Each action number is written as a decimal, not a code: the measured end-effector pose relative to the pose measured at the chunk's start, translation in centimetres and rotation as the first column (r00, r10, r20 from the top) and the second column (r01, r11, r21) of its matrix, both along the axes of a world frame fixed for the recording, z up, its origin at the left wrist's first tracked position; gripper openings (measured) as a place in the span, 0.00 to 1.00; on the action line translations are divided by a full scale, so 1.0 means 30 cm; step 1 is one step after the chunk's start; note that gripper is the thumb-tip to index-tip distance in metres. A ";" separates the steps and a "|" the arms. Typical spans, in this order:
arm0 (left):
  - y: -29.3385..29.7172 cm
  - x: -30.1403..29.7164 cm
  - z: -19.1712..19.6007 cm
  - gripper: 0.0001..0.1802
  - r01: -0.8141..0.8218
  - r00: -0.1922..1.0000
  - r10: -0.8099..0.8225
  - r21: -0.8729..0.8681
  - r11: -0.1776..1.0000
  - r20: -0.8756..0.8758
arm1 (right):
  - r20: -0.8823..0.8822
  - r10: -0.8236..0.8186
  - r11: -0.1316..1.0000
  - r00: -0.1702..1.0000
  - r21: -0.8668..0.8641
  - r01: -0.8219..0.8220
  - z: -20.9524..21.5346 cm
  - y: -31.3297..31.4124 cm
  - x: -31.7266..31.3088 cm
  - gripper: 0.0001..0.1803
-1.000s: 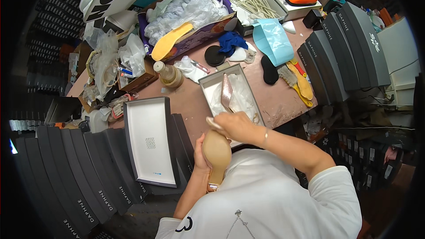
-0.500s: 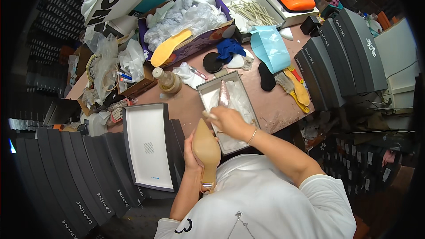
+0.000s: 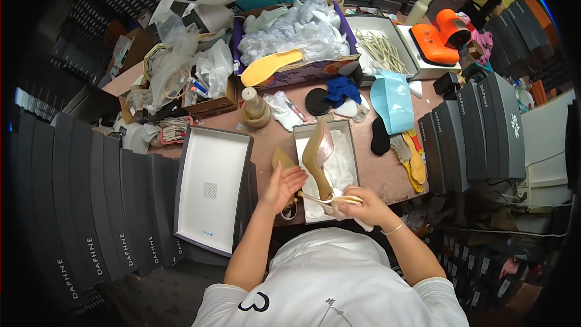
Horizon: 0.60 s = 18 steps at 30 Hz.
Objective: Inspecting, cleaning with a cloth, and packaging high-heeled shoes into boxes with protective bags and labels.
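A tan high-heeled shoe with a pinkish glittery inside is held on its side over the shoe box. My right hand is closed around its heel and strap end, together with a piece of white cloth. My left hand is open, fingers stretched out and together, close to the shoe's heel. Behind that hand a second tan shoe lies on the table, partly hidden. White tissue paper lines the open shoe box beneath the held shoe.
An upturned box lid stands left, beside a row of dark shoe boxes. More boxes rise at right. Beyond lie a glass bottle, a black round tin, brushes and a purple carton of plastic wrapping.
My left hand has let go of its shoe, which now lies left of the box. My right hand has taken hold of the other shoe in the box. The view has shifted.
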<state>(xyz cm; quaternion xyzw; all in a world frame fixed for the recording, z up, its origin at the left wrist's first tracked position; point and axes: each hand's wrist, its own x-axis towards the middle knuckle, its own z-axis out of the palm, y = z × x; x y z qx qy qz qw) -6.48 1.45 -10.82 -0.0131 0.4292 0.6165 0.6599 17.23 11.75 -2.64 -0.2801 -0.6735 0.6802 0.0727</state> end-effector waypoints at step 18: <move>-0.005 0.199 0.022 0.32 -0.070 0.962 0.039 0.105 0.992 0.269 | -0.012 0.050 0.545 0.999 0.838 -0.018 -0.056 -0.026 -0.195 0.08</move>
